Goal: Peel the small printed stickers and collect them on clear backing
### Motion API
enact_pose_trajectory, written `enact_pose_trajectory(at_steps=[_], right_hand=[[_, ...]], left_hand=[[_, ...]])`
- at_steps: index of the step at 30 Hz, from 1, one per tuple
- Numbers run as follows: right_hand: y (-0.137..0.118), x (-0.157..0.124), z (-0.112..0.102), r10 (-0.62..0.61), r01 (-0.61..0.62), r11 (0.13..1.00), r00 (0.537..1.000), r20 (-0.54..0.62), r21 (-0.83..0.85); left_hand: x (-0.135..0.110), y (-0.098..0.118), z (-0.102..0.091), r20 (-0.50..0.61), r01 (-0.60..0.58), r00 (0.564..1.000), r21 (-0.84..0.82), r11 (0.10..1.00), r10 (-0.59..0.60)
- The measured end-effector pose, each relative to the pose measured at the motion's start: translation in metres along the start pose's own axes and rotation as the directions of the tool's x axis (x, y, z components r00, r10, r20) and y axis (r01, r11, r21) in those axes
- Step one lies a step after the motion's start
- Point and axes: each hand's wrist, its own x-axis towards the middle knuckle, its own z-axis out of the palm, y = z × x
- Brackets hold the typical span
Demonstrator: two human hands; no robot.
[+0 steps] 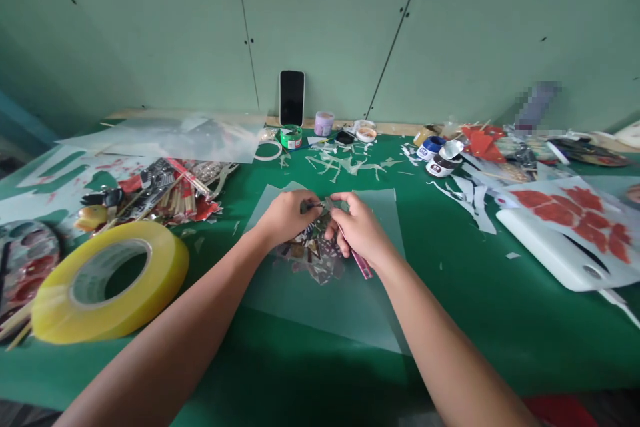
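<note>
A translucent sheet [370, 320] lies on the green table in front of me. On it rests a dark patterned cutout [320, 260] with a jagged, petal-like edge, partly covered by my fingers. My left hand [293, 217] is closed at the cutout's upper edge, its thumb and index finger pinching a small scrap. My right hand [363, 227] is wrapped round a slim pink-handled tool that looks like a utility knife [363, 265]; the handle sticks out below the palm. Its working end is hidden among my fingertips, which meet those of my left hand.
A big yellow tape roll [165, 273] and a paint palette [30, 267] stand at left, near a heap of wrapped sticks [185, 200]. Paint jars [443, 160], paper scraps [350, 163] and a propped phone [293, 97] are behind. A white device [540, 240] lies right.
</note>
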Motion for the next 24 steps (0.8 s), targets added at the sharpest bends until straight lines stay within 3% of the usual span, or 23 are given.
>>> enact_pose_trajectory(at_steps=[4, 7, 24], right_hand=[[0.0003, 0.0018, 0.0031, 0.040, -0.045, 0.988, 0.999, 0.033, 0.145], [-0.0027, 0.0009, 0.0033, 0.054, -0.051, 0.981, 0.998, -0.010, 0.187], [0.0016, 0.0038, 0.0043, 0.060, -0.062, 0.982, 0.998, 0.016, 0.178]], left_hand=[[0.0001, 0.0013, 0.0020, -0.007, 0.024, 1.000, -0.035, 0.999, -0.025], [0.0003, 0.0019, 0.0008, -0.012, 0.030, 0.999, -0.065, 0.997, -0.031], [-0.0001, 0.0034, 0.0040, -0.036, 0.065, 0.997, -0.030, 0.997, -0.066]])
